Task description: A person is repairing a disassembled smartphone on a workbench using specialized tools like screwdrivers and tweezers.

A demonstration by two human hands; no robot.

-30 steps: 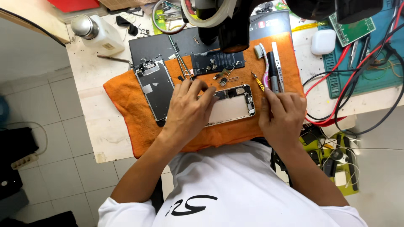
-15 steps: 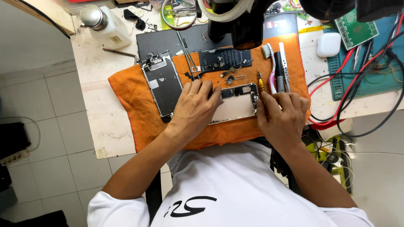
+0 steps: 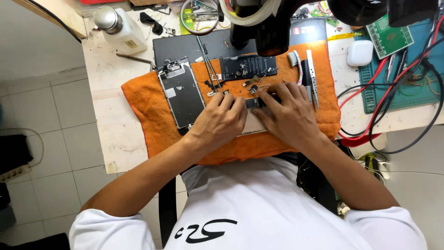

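Seen from the head view: left hand (image 3: 222,121) and right hand (image 3: 289,115) both pressed down on an opened phone body (image 3: 253,124) lying on an orange towel (image 3: 138,99) at the near middle of the bench. Fingers of both hands curled over the phone's far edge, fingertips almost meeting; cannot tell whether either hand truly pinches it. Just left of the left hand, a detached phone screen (image 3: 181,94), face down. Farther off, a dark battery (image 3: 247,67) on the towel. Right of the right hand, tweezers (image 3: 312,76) and a small brush (image 3: 295,60). At the far left, a white bottle (image 3: 121,28). Red and black cables (image 3: 393,88) trailing at right.
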